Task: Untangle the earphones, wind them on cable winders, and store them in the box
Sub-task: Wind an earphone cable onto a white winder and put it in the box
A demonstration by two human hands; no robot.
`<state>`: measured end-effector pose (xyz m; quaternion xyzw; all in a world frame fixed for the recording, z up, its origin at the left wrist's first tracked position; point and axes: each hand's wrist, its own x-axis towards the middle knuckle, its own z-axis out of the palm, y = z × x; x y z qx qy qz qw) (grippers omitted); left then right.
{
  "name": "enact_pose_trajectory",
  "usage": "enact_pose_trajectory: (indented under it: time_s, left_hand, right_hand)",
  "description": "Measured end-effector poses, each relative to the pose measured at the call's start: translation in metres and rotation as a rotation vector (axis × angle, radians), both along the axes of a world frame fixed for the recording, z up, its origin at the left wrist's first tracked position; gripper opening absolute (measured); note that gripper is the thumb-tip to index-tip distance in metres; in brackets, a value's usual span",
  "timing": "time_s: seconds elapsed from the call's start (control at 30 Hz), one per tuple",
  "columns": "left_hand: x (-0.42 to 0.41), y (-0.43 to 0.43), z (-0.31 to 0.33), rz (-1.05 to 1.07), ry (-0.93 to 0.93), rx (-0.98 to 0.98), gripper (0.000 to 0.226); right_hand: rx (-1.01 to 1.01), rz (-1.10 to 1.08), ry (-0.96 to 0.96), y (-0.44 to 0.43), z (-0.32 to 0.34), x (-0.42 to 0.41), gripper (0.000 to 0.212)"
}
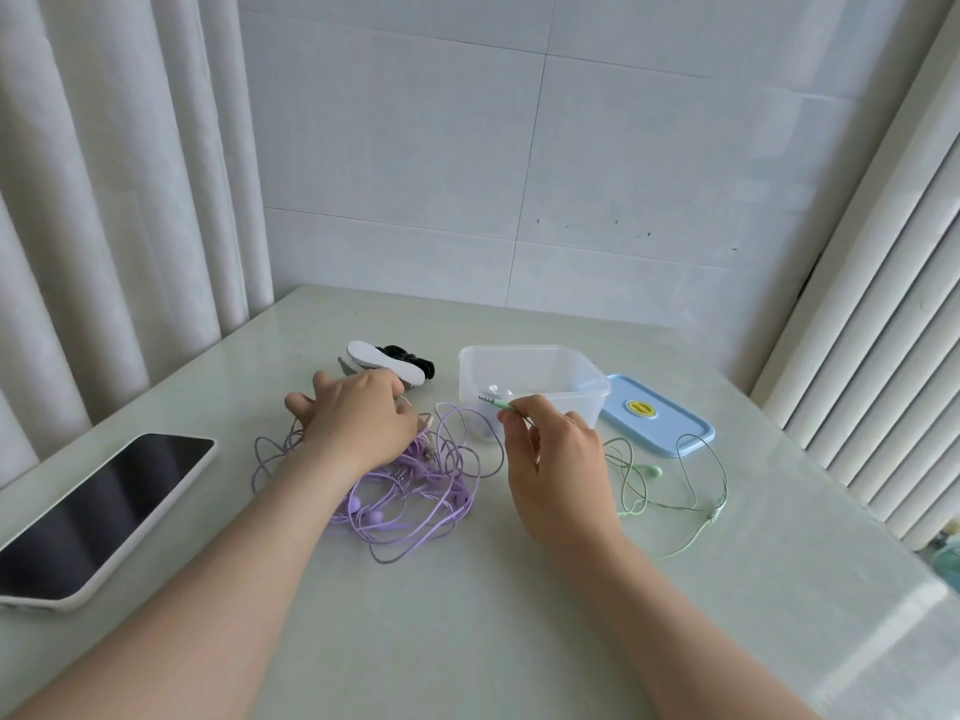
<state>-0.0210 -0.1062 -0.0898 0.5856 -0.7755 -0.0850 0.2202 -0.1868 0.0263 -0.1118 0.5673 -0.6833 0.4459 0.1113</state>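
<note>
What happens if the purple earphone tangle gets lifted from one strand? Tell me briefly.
The purple earphone tangle looks thin and floppy, so it would likely sag and drag. Its loops cross many times, so the whole clump probably rises together. The left hand resting on it should hold it down.

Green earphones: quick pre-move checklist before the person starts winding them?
1. Plug end held: ok. The right hand pinches the green earphones at the jack, a firm-looking grip.
2. Green cable free of the purple earphones: ok, it lies apart to the right.
3. Winder in hand: not ok. The left hand rests on the purple tangle, next to the cable winders.
4. Plastic box open: ok, blue lid lies beside it.
5. Box contents: cannot tell, something white inside.
6. Green cable knot-free: cannot tell, loops overlap.
</note>
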Motion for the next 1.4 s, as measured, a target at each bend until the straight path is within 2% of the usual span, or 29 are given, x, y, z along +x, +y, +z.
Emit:
enact_pose_trajectory:
  time_s: [0.1, 0.4, 0.57, 0.7, 0.8, 0.9, 1.03, 1.1, 1.23, 1.3, 1.4]
  left_hand:
    - [-0.001, 0.002, 0.001, -0.069, -0.024, -0.007, 0.019]
    - [-0.002, 0.006, 0.003, -0.243, -0.085, 0.045, 0.044]
    - [0.001, 0.016, 0.021, -0.279, 0.094, -0.007, 0.039]
    - [0.003, 0.021, 0.03, -0.22, 0.414, -0.096, 0.02]
    - [0.006, 0.015, 0.029, -0.12, 0.643, -0.274, 0.028]
    - [0.006, 0.008, 0.024, -0.114, 0.635, -0.431, 0.03]
    - [0.0, 0.014, 0.025, -0.235, 0.666, -0.54, 0.03]
    - [-0.007, 0.024, 0.03, -0.296, 0.752, -0.46, 0.031]
    - [-0.025, 0.053, 0.042, -0.47, 1.029, -0.118, 0.026]
    - [-0.035, 0.069, 0.047, -0.581, 1.119, 0.073, 0.017]
    - [-0.046, 0.08, 0.043, -0.642, 1.129, 0.269, 0.016]
  right_hand:
    - [0.003, -0.002, -0.025, 0.0, -0.001, -0.001, 0.018]
    - [0.005, 0.01, -0.077, 0.002, 0.0, -0.003, 0.018]
    - [0.01, -0.005, -0.101, 0.003, 0.003, -0.004, 0.019]
    - [-0.006, -0.014, -0.117, 0.005, 0.004, -0.005, 0.019]
    - [-0.01, -0.02, -0.118, 0.005, 0.004, -0.005, 0.018]
    - [-0.027, -0.017, -0.1, 0.006, 0.006, -0.005, 0.019]
    - [-0.089, 0.023, -0.008, 0.01, 0.012, -0.005, 0.022]
    - [-0.183, 0.016, 0.051, 0.014, 0.018, -0.006, 0.024]
    - [-0.396, 0.019, 0.161, 0.02, 0.034, -0.007, 0.025]
    - [-0.43, 0.02, 0.153, 0.026, 0.038, -0.009, 0.028]
    - [-0.395, 0.056, 0.098, 0.033, 0.037, -0.013, 0.029]
